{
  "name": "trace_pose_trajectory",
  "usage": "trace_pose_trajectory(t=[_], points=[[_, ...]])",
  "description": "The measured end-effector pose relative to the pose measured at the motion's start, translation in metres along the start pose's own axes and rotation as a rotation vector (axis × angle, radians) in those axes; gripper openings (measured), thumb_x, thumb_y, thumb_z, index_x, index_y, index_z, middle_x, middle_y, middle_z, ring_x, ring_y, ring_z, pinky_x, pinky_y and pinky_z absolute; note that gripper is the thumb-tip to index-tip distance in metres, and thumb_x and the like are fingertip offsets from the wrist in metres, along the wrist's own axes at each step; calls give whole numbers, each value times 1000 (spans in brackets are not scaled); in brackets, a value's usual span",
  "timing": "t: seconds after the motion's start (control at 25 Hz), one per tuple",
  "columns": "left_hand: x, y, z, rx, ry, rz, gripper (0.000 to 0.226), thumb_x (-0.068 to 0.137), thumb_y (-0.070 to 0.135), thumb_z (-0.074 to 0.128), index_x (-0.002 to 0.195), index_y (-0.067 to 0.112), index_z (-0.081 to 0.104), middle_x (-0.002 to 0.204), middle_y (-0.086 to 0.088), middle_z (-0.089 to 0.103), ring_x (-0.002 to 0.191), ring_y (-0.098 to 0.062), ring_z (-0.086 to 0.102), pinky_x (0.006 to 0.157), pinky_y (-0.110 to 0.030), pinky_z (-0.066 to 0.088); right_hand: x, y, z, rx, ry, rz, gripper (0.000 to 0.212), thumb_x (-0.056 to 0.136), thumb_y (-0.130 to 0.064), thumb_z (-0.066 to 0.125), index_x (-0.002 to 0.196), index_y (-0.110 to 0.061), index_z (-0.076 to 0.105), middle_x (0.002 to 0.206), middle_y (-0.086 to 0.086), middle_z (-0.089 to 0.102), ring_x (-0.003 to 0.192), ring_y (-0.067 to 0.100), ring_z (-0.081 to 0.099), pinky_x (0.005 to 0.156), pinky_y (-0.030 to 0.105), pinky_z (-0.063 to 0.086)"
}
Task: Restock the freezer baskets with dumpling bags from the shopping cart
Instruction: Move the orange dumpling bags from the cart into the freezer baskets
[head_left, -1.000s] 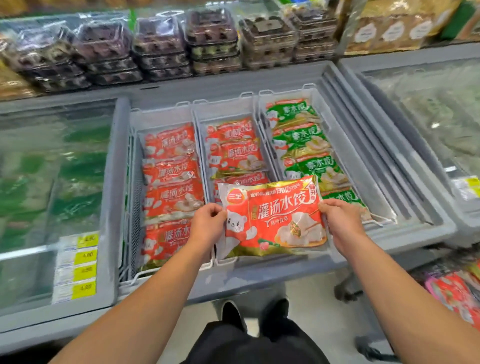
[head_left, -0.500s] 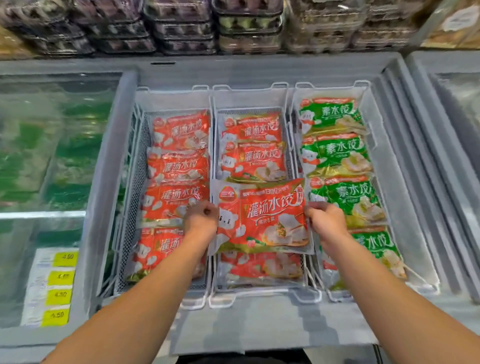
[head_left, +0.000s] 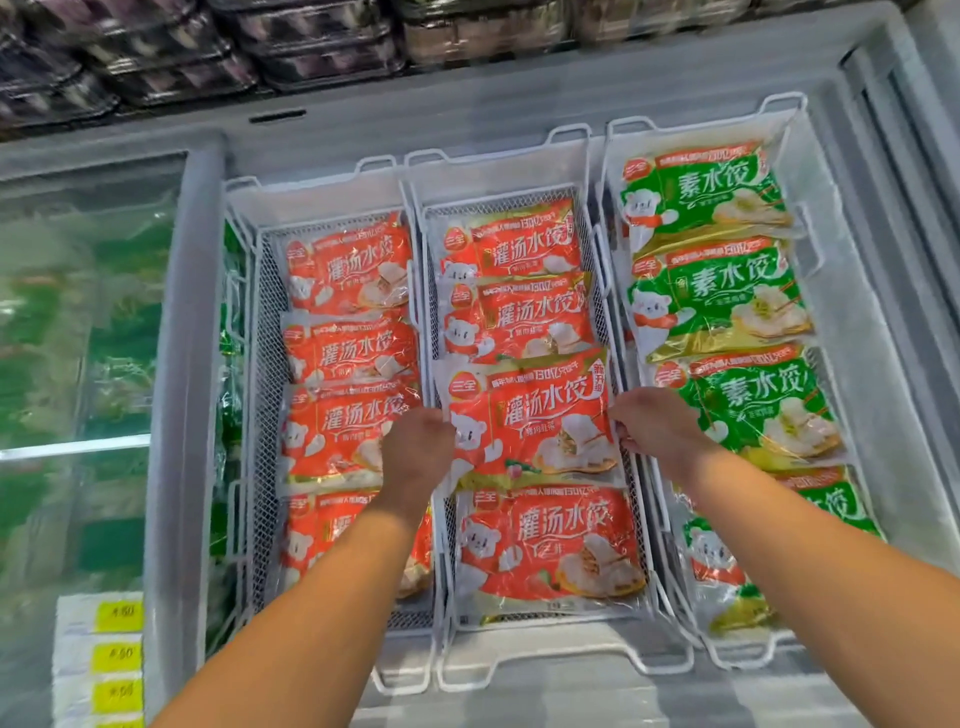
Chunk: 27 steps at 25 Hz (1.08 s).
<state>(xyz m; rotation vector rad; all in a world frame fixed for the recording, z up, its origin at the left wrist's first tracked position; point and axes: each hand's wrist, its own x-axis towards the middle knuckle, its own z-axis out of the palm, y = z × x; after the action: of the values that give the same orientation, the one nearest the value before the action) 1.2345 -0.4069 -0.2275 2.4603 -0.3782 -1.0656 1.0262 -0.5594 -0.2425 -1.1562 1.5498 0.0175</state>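
I hold a red dumpling bag (head_left: 540, 415) flat over the middle freezer basket (head_left: 498, 171). My left hand (head_left: 418, 449) grips its left edge and my right hand (head_left: 657, 428) grips its right edge. The bag lies on the row of red bags in that basket, overlapping the bag behind it and the front bag (head_left: 550, 551). The left basket (head_left: 311, 195) holds several red bags too. The right basket (head_left: 701, 122) holds several green dumpling bags (head_left: 722, 301). The shopping cart is out of view.
The open chest freezer has a grey rim (head_left: 182, 338) on the left and a closed glass lid (head_left: 78, 322) beyond it, with green packs underneath. Yellow price tags (head_left: 117, 654) sit at lower left. Stacked plastic trays (head_left: 311, 41) line the shelf behind.
Both hands have carried the red bag forward and down from above the freezer's front edge into the middle basket. My view has moved closer over the baskets.
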Motion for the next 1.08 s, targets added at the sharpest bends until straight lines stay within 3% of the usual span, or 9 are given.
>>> trace_pose_trajectory(t=[0.08, 0.16, 0.36, 0.48, 0.6, 0.92, 1.08], points=[[-1, -2, -2, 42, -71, -24, 28, 91, 22, 59, 118, 17, 63, 125, -9, 62, 117, -29, 58, 101, -38, 45, 2, 1, -1, -112, -26, 60, 11, 83, -17, 62, 77, -10, 56, 77, 13, 59, 74, 26, 54, 71, 42, 52], [-7, -4, -7, 9, -85, -11, 45, 91, 24, 59, 135, 13, 53, 135, -5, 57, 120, -27, 55, 104, -40, 43, -3, 2, -1, -130, -56, 75, 15, 86, -17, 62, 78, -8, 55, 78, 11, 57, 77, 24, 53, 76, 42, 51], [-38, -6, -19, -23, -119, 67, 21, 92, 21, 57, 112, 20, 66, 119, -3, 63, 109, -25, 57, 100, -39, 45, -35, -3, 2, -246, -52, 23, 20, 91, -22, 58, 95, -2, 60, 95, 13, 60, 92, 28, 60, 92, 46, 54], [-72, -15, -27, 10, -122, 115, 28, 93, 26, 57, 119, 21, 66, 126, 2, 63, 107, -19, 59, 91, -30, 47, -73, -1, 4, -231, -45, -78, 27, 91, -23, 59, 106, -1, 65, 99, 15, 64, 91, 29, 61, 89, 43, 53], [-103, -31, -30, -24, -143, 206, 27, 91, 22, 59, 116, 20, 67, 119, 0, 67, 93, -19, 62, 75, -26, 49, -115, 14, 4, -162, 2, -195, 24, 90, -24, 61, 106, -7, 66, 98, 11, 66, 90, 26, 61, 84, 42, 51], [-187, -72, -11, 1, -233, 458, 29, 86, 28, 65, 112, 15, 71, 106, 2, 70, 99, -16, 64, 91, -31, 51, -227, 115, -10, 29, 262, -297, 7, 83, -20, 65, 77, -21, 67, 84, 1, 69, 87, 24, 65, 84, 43, 52], [-235, -65, 26, 55, -304, 597, 21, 84, 28, 65, 101, 19, 73, 99, 4, 73, 95, -15, 66, 88, -34, 52, -266, 173, -51, 175, 357, -267, 8, 86, -13, 62, 80, -17, 65, 77, 6, 65, 74, 23, 59, 70, 37, 49]])
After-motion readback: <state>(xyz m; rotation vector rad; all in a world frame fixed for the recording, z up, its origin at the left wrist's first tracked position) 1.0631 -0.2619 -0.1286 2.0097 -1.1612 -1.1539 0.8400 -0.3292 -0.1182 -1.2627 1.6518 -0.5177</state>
